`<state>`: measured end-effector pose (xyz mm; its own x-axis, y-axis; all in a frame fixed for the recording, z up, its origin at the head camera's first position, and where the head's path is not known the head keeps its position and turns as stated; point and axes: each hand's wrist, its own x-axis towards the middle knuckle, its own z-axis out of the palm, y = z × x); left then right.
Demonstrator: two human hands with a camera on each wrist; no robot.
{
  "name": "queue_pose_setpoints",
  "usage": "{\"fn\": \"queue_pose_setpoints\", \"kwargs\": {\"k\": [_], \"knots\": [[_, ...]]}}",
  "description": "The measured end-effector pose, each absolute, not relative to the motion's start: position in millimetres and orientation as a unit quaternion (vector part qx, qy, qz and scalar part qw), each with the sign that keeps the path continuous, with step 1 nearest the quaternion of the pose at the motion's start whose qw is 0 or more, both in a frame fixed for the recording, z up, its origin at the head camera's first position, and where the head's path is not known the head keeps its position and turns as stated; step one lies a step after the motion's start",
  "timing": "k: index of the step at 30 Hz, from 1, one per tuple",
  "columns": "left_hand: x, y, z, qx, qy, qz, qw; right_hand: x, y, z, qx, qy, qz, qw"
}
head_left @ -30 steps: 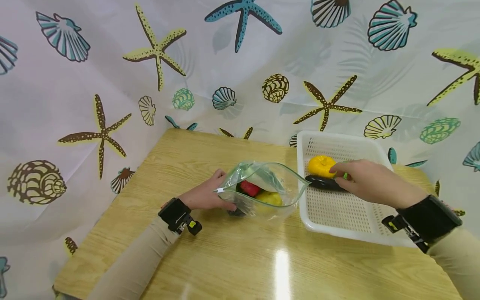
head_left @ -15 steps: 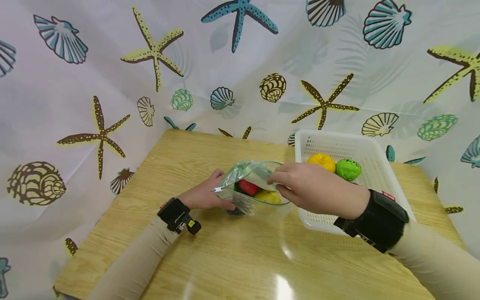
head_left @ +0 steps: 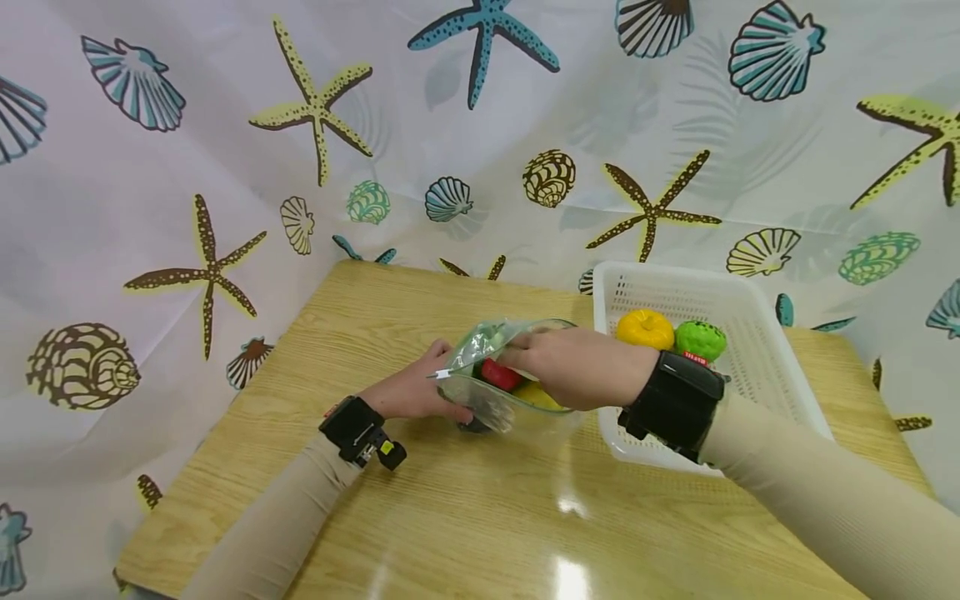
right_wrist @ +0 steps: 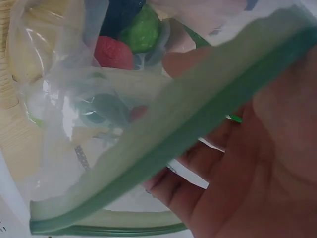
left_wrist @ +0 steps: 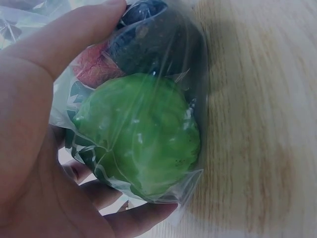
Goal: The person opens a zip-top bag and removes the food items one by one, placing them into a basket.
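A clear zip bag [head_left: 525,425] stands with its mouth spread on the wooden table. My left hand [head_left: 411,387] grips its left side, thumb toward me and fingers behind. Through the plastic the left wrist view shows a green lumpy toy fruit [left_wrist: 138,134], a dark bumpy piece [left_wrist: 153,42] and a red piece [left_wrist: 96,64]. Something yellow [head_left: 534,396] lies there too. My right hand [head_left: 588,362] reaches into the mouth with bent fingers. The green zip edge [right_wrist: 163,144] crosses in front of these fingers in the right wrist view; I cannot tell whether they hold anything.
Right of the bag stands a white perforated basket [head_left: 798,400], partly under my right forearm. In it lie a yellow toy pumpkin [head_left: 645,329] and a green bumpy toy fruit [head_left: 701,339]. A curtain with seashells and starfish [head_left: 480,125] hangs behind the table [head_left: 450,517].
My right hand has moved left from the basket into the bag's mouth. The arm now covers the spot where a black eggplant lay. The left hand keeps its grip on the bag.
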<state>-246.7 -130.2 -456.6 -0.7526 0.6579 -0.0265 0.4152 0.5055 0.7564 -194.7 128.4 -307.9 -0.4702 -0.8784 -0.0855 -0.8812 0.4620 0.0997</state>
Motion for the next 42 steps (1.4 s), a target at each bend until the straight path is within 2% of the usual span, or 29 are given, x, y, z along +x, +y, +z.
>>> {"fn": "queue_pose_setpoints", "kwargs": {"k": [5,14,28,34,42], "knots": [[-247,-131,-457,0.310,0.851,0.391,0.163,-202,125,-311,-0.504,0.861,0.071,0.005],[-244,-132,-457,0.310,0.852,0.390,0.162,-212,119,-318,-0.490,0.870,0.043,0.031],[-245,-131,-460,0.308,0.854,0.383,0.172,-213,113,-317,-0.504,0.859,0.086,0.005],[-245,-131,-457,0.305,0.859,0.373,0.171,-212,117,-318,-0.501,0.864,0.058,-0.009],[-244,-132,-457,0.302,0.862,0.368,0.172,-212,117,-318,-0.489,0.872,0.020,0.022]]}}
